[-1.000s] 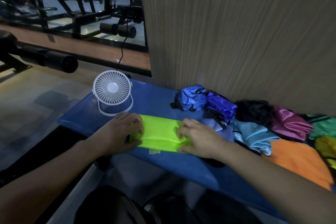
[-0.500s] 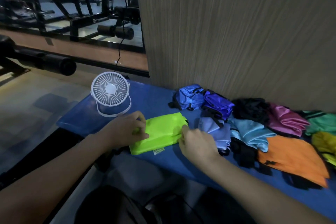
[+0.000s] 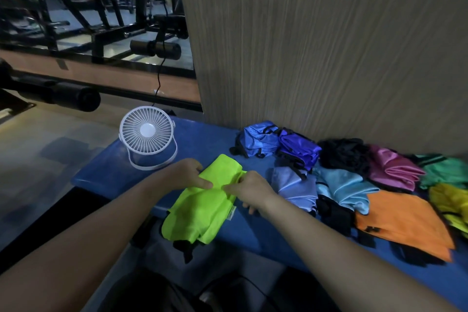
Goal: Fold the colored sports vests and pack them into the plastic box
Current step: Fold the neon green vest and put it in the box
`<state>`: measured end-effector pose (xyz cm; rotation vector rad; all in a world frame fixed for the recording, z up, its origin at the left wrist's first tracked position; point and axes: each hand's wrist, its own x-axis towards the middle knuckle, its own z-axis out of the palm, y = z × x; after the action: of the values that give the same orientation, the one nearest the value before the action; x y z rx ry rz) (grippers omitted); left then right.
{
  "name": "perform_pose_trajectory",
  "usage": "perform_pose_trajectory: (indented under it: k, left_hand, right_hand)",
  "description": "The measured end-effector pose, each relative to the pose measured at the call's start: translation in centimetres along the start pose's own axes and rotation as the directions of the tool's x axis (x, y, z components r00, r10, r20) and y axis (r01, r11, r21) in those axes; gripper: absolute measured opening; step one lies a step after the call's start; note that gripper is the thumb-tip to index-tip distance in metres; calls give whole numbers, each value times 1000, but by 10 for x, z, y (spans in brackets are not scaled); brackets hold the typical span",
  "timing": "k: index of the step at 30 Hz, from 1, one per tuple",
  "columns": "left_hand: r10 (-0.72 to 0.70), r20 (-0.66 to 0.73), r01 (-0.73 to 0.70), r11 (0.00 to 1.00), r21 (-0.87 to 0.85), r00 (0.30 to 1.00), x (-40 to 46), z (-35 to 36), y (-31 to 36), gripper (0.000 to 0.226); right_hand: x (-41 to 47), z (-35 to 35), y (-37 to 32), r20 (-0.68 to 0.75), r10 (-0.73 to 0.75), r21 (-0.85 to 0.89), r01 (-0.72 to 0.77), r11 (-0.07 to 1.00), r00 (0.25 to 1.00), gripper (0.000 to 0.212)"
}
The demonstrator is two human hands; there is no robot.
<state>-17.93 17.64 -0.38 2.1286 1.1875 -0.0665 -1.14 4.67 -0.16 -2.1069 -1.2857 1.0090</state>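
Head view, dim gym. A blue padded tabletop (image 3: 202, 139) ran from lower left to right, set against a wood-grain wall panel (image 3: 316, 45). Both bare hands were on a neon green vest (image 3: 202, 200), partly folded, lying at the tabletop's near edge w/ its lower end hanging over that edge; black trim showed beneath it. The left hand (image 3: 186, 176) gripped the vest's left side, fingers curled, index finger lying across the fabric. The right hand (image 3: 249, 191) pinched the vest's right edge, fingers curled round the cloth. The two hands were close together, nearly touching at mid-vest. A small white desk fan (image 3: 147, 134) stood upright just behind the left hand, its cord running up toward the wall. To the right, other vests lay in loose bundles along the wall: a blue vest (image 3: 259, 138), a purple vest (image 3: 300, 152), a black vest (image 3: 342, 154), a pink vest (image 3: 391, 168), a green vest (image 3: 443, 171). Nearer the front were a lavender vest (image 3: 296, 186), a light blue vest (image 3: 342, 189), an orange vest (image 3: 402, 223) and a yellow vest (image 3: 448, 200) at the frame's right edge. Gym machines (image 3: 101, 20) filled the background, upper left.
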Motion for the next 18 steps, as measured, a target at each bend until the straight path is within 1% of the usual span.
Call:
perform_pose_trajectory:
  k: [2,3,5,6,7,8,10,12,14,16,18]
  left_hand:
    - [-4,27,4,1000,0,1000,11,-1,1,83]
    - [-6,53,7,1000,-20,999,14,-2,4,76]
    - [0,115,13,993,-113,993,19,-3,9,55]
    - [2,121,19,985,-171,993,20,-3,11,51]
    - [3,105,22,972,-233,994,22,-2,12,49]
    - [0,82,25,952,-305,997,24,-1,12,45]
    - [-11,25,21,890,-455,1000,27,2,12,35]
    - [-14,-18,1,828,-561,1000,31,4,13,35]
    - [5,-51,-34,800,-599,999,35,7,14,36]
    - [19,-68,-57,791,-609,998,39,10,13,38]
    - [41,-68,-74,790,-609,997,38,8,10,39]
  right_hand:
    - [8,2,1,0,9,31,-9,999,1000,28]
    - [12,3,2,-1,15,59,-15,998,1000,26]
    - [17,3,5,8,18,154,-18,988,1000,21]
    - [19,2,5,8,15,218,-16,976,1000,17]
    - [22,-1,5,8,28,293,-29,956,1000,18]
    - [24,-5,4,11,52,372,-52,927,999,23]
    - [30,-15,2,27,102,494,-102,863,994,29]
    - [39,-24,0,49,129,539,-135,832,990,21]
    - [48,-30,-1,48,152,540,-153,828,987,18]
    - [56,-33,-2,37,172,523,-166,836,984,23]
    - [60,-36,0,37,159,534,-154,832,987,30]
